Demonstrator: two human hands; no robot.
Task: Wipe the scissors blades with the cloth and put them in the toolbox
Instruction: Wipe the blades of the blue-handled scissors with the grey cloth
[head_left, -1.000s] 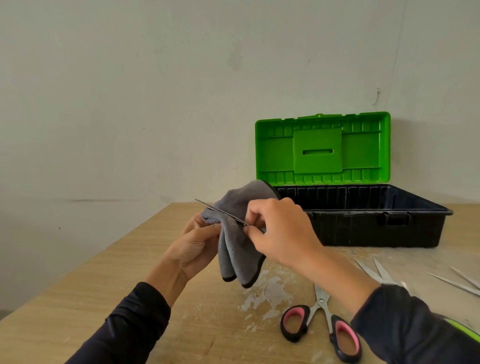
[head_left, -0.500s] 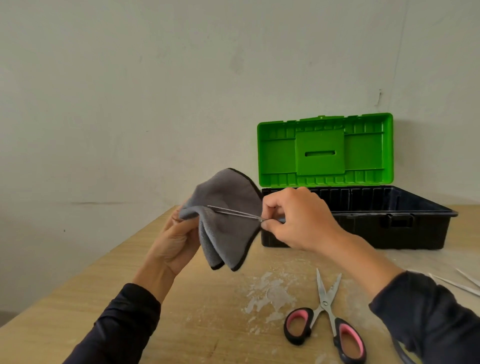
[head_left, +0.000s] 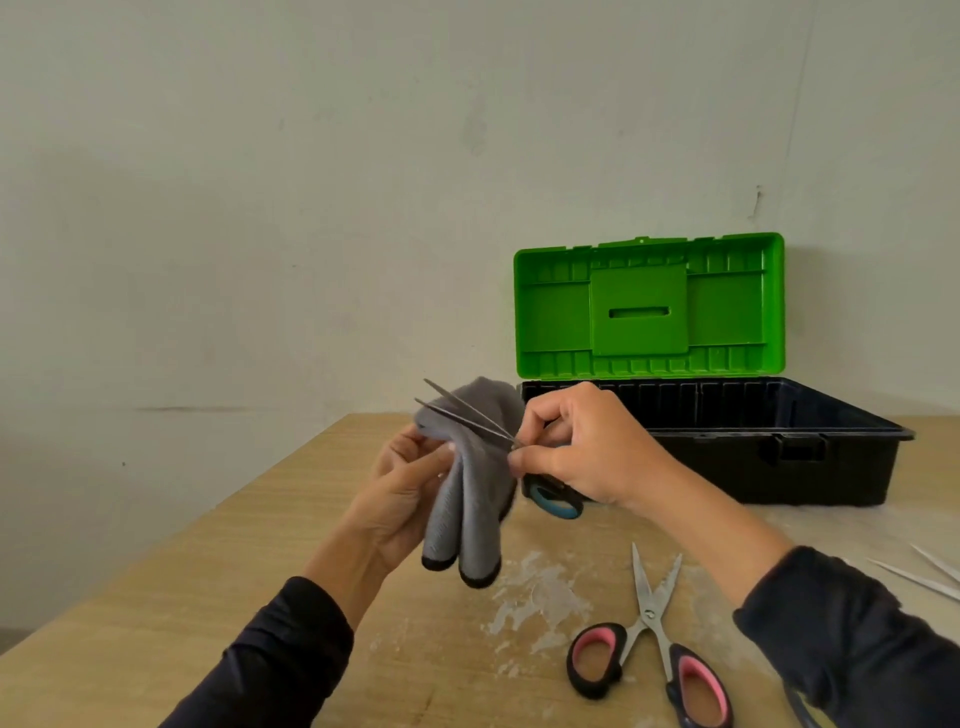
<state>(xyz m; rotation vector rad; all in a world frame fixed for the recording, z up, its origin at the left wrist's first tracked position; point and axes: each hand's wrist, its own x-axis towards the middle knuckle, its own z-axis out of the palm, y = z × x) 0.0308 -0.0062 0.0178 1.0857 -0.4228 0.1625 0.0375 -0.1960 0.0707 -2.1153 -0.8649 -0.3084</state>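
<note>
My right hand (head_left: 587, 447) grips a pair of scissors (head_left: 470, 413) with a blue-lined handle, the thin blades parted and pointing up to the left against the grey cloth (head_left: 467, 499). My left hand (head_left: 402, 493) pinches that cloth near its top — the rest hangs down above the table (head_left: 208, 571). Behind stands the toolbox (head_left: 753, 441), black tray open, green lid upright. A second pair — pink-handled scissors (head_left: 649, 649) — lies on the table near my right sleeve.
</note>
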